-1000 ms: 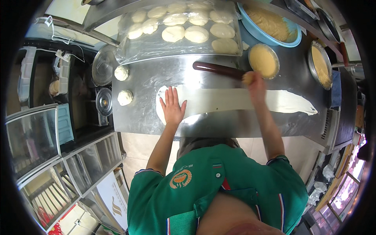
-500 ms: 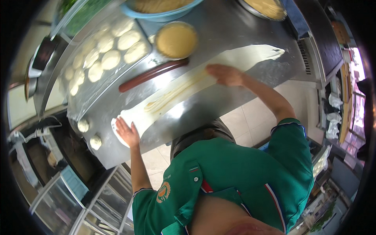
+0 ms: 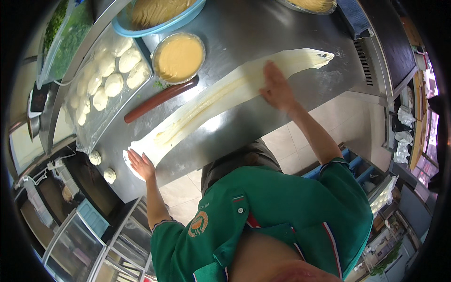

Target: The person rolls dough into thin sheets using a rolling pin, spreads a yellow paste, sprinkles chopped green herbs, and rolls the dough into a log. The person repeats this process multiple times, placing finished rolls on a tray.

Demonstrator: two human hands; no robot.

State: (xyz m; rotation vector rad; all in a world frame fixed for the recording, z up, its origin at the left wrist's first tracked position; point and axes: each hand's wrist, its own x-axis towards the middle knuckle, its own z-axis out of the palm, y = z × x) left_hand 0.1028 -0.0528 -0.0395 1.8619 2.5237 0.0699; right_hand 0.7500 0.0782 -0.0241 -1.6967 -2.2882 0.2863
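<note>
A long, thin strip of pale dough (image 3: pixel 239 87) stretches diagonally over the steel table. Yellowish paste (image 3: pixel 199 112) is smeared in a streak along its left and middle part. My left hand (image 3: pixel 142 166) lies flat on the near-left end of the strip, fingers spread. Toward the strip's right part, my right hand (image 3: pixel 277 89) is open with fingers stretched out, somewhat blurred; whether it touches the dough I cannot tell. A reddish-brown rolling pin (image 3: pixel 159 100) rests just beyond the dough. Neither hand grips anything.
Behind the rolling pin stand a round bowl (image 3: pixel 204 56) of yellow paste and a blue basin (image 3: pixel 164 29). Several dough pieces (image 3: pixel 114 85) sit on a plastic-covered tray at left. Two small dough balls (image 3: pixel 95 157) (image 3: pixel 109 176) lie by the table's left edge. Another bowl (image 3: pixel 324 11) is far right.
My right hand has moved right along the dough strip, and the paste looks flatter and more spread. My left hand stays on the left end. The whole view has shifted slightly.
</note>
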